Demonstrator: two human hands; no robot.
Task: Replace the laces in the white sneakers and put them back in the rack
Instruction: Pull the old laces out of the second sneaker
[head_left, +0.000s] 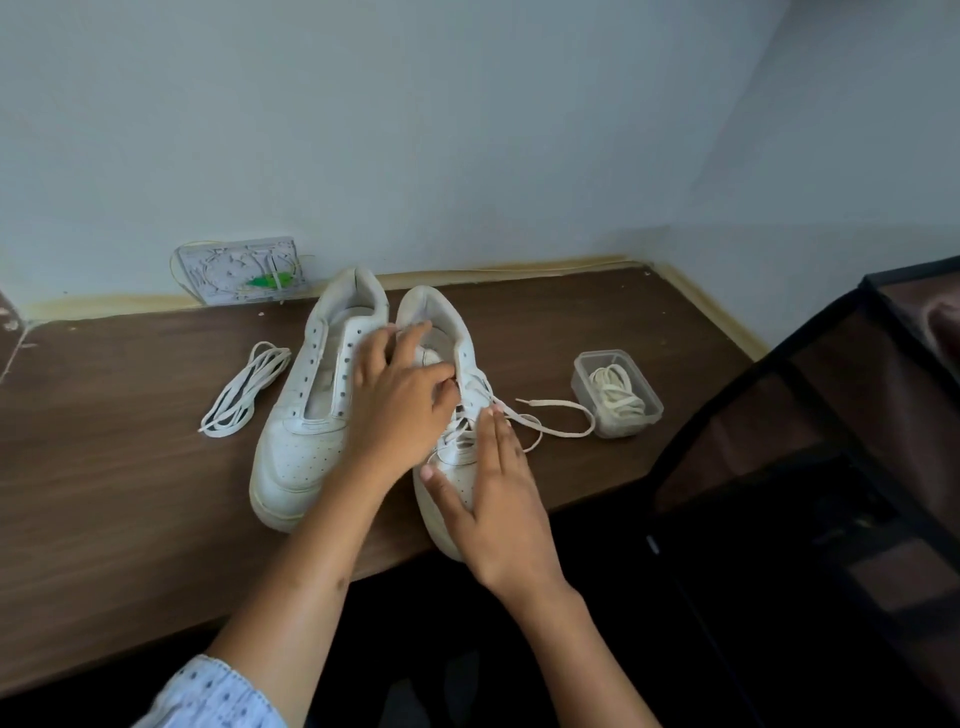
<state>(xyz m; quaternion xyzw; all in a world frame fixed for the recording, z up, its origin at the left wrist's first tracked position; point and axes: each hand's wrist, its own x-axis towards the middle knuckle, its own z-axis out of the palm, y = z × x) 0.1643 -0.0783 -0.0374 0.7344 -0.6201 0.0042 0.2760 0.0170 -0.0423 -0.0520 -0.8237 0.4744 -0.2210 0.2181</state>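
1. Two white sneakers are standing side by side on the brown bench (130, 467), toes toward the person, heels toward the wall. Long axes are running near-to-far, slightly fanned.
2. The left sneaker (298, 415) is sitting with bare eyelets, no lace in it. A loose lace bundle (244, 389) is lying just beside it on its outer side.
3. The right sneaker (452, 395) is carrying a partly slack lace (550, 413), whose free end is trailing off rightward toward a small clear box (618, 392) holding another coiled lace.
4. The left hand (402, 400) is reaching across to the right sneaker's tongue area, fingers curling at the upper eyelets; it seems to be pinching the lace there, though the contact point is partly hidden.
5. The right hand (493, 493) is lying flat on the right sneaker's toe box, fingers straight, pressing it steady.
6. Judgement: both hands are working the right sneaker; the lace is running along the shoe's length, so pulling should go up and away from the toe.
7. The dark rack (831, 467) is standing at the right, nearer the right hand.
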